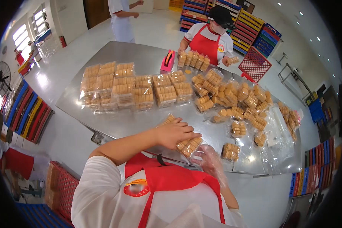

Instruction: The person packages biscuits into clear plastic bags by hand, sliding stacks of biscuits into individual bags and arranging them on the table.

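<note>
My bare left hand (174, 133) lies over a clear bag of round biscuits (190, 146) at the near table edge, its fingers spread across the top and gripping it. Part of the bag shows beyond my wrist. My right hand (212, 161), in a clear plastic glove, is at the bag's near right end, with its fingers around the loose plastic; the fingertips are partly blurred. Close by on the right lie two small biscuit packs, one nearer (231, 152) and one farther (238, 129).
Stacked biscuit packs (123, 85) stand in rows at the table's left. A loose heap of packs (235, 95) and clear plastic bags (279, 129) cover the right. A pink tape dispenser (168, 60) stands at the far edge, where a co-worker (207, 41) handles packs.
</note>
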Motion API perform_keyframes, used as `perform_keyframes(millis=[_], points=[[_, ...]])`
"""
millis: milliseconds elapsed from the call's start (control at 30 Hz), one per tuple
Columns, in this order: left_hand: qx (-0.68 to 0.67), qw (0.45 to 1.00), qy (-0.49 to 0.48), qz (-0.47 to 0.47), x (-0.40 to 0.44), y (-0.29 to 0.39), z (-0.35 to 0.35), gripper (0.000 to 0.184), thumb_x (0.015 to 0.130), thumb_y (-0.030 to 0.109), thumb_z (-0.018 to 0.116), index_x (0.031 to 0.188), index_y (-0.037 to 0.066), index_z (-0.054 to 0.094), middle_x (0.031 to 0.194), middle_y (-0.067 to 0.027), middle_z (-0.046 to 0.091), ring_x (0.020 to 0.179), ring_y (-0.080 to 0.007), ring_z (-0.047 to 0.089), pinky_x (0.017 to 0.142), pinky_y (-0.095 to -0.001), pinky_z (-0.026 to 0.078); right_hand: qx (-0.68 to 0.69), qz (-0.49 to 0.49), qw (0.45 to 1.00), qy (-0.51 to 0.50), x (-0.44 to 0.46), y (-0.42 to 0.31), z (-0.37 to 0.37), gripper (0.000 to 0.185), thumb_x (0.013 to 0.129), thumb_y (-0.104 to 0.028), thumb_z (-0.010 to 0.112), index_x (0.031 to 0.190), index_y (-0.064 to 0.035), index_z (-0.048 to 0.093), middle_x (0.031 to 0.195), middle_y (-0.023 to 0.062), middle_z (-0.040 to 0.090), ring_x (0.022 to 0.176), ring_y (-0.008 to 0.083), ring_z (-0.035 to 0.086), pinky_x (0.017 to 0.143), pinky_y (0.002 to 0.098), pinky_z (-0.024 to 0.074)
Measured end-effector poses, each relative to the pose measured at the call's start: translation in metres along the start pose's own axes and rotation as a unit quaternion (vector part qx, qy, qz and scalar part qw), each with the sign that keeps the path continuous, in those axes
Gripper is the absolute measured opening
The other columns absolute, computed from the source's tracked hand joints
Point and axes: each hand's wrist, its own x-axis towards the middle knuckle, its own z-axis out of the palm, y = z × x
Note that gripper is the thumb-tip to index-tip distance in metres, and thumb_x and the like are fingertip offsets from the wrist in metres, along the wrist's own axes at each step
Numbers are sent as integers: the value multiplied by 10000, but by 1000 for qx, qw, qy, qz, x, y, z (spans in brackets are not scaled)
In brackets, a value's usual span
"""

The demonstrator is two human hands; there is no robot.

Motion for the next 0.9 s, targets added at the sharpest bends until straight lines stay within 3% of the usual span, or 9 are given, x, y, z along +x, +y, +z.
perform_keyframes(millis=[100,300,400,500,600,700,800,900], points=[[-15,1000,0,5,11,-11,18,954,588,144,748,1479,215,415,1231,-77,551,1184,-294,509,1076,-529,286,-38,17,993,108,10,4,16,321,991,-315,577,1160,-48,520,1054,99,521,950,210,564,766,373,575],[17,1000,-3,12,27,-20,34,954,572,123,713,1474,222,418,1242,-70,553,1204,-284,505,1095,-583,269,-29,52,992,115,32,19,-4,303,1024,-299,499,1164,-30,505,1022,108,513,853,210,572,736,371,577],[7,1000,-11,-6,27,-20,33,948,575,117,702,1473,226,420,1281,-83,545,1263,-307,484,1110,-610,241,-72,18,989,127,19,7,4,296,1039,-275,452,1170,-14,503,1016,119,537,842,221,590,762,388,584],[16,1000,-16,-19,25,-14,31,921,603,116,696,1474,236,420,1360,-102,498,1363,-349,395,1120,-632,212,38,4,990,139,23,19,-4,294,1044,-247,432,1169,6,513,1010,129,560,885,243,612,795,408,588],[61,996,51,-34,14,2,29,861,661,103,705,1467,224,431,1418,-136,445,1416,-405,306,1118,-656,216,91,34,987,126,19,15,-5,293,1023,-233,492,1160,25,516,1016,139,571,912,265,628,818,432,587],[-15,987,143,-70,-11,27,24,850,662,144,752,1453,228,453,1446,-149,408,1401,-438,289,1114,-640,237,95,-8,994,48,5,7,-6,289,992,-221,553,1143,24,528,1025,152,576,909,292,639,820,480,591],[-62,972,200,-102,-52,36,20,821,660,212,791,1418,205,477,1438,-168,396,1388,-439,289,1123,-603,250,109,-38,990,77,-2,-2,-13,238,970,-205,579,1065,11,555,1003,148,587,896,318,646,819,537,593],[-80,936,287,-185,-101,38,33,782,663,190,789,1390,160,504,1403,-166,426,1329,-432,345,1097,-565,297,111,-38,987,111,-10,-12,-27,202,967,-198,580,1001,1,571,959,127,590,905,345,651,833,600,580]])
